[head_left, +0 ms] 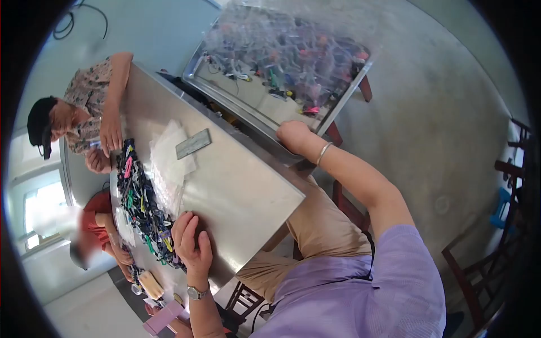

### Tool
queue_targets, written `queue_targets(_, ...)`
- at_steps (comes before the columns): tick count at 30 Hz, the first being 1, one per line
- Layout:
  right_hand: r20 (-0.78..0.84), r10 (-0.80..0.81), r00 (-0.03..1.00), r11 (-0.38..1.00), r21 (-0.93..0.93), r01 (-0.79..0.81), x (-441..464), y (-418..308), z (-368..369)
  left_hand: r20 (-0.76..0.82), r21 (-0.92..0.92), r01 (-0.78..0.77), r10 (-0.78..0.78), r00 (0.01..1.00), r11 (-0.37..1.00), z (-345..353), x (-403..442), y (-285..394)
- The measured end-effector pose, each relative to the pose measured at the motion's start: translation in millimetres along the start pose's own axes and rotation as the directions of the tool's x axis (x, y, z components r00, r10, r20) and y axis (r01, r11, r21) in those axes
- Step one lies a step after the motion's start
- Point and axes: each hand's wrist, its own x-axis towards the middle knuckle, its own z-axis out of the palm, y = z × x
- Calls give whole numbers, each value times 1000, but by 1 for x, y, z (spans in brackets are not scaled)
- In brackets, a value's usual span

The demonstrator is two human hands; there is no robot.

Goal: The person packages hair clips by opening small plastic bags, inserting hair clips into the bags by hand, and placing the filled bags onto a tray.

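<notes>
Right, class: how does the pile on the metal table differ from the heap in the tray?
The pile lies loose on the metal table; the heap looks wrapped in clear plastic, in a tray. The pile forms a long, narrow band; the heap spreads broadly. The pile looks mostly dark; the heap looks paler and hazy. Both hold small pieces with bright colours among them.

It's prob. a workshop, w/ a co-worker (pixel 87 84) at a metal table (pixel 242 186), heaped sm. pcs (pixel 138 194), clear bags (pixel 167 169) & a loaded tray (pixel 262 103).
</notes>
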Motion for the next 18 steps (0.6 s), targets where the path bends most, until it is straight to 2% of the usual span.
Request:
queue_targets(1,4,-14,1000,1000,-15,14,-2,-1,-1,2,-10,-1,2,1000,1000,0,0,0)
queue_targets(3,-89,0,996,1000,-10,-1,-13,-2,-15,-40,-36,16,-17,999,999,2,-1,-3)
queue_targets(5,-161,63,985,998,2,-64,-22,-4,-45,-33,-64,9,-11,999,998,-1,0,-2)
queue_targets(7,-312,142,939,990,25,-141,-26,-2,-71,-52,-91,27,-32,998,995,-3,0,-1)
queue_targets(9,-503,72,861,997,32,-65,-35,-14,-114,-86,-108,10,-19,996,994,-2,-2,-5)
queue_targets(11,-585,22,811,994,100,45,-41,-39,-159,-134,-120,-7,-9,991,993,-2,-3,-6)
queue_targets(12,-587,-18,810,995,69,72,-44,-62,-179,-143,-134,-15,-4,990,991,-4,-3,-6)
queue_targets(14,-646,1,763,940,261,220,-46,-116,-205,-186,-145,-42,15,982,988,-4,-6,-8)
queue_targets(15,-647,-30,762,942,235,237,-42,-144,-211,-203,-149,-43,12,979,988,-2,-9,-10)
queue_targets(18,-586,-276,762,849,223,479,-21,-234,-203,-246,-170,-44,1,969,984,-1,-16,-12)
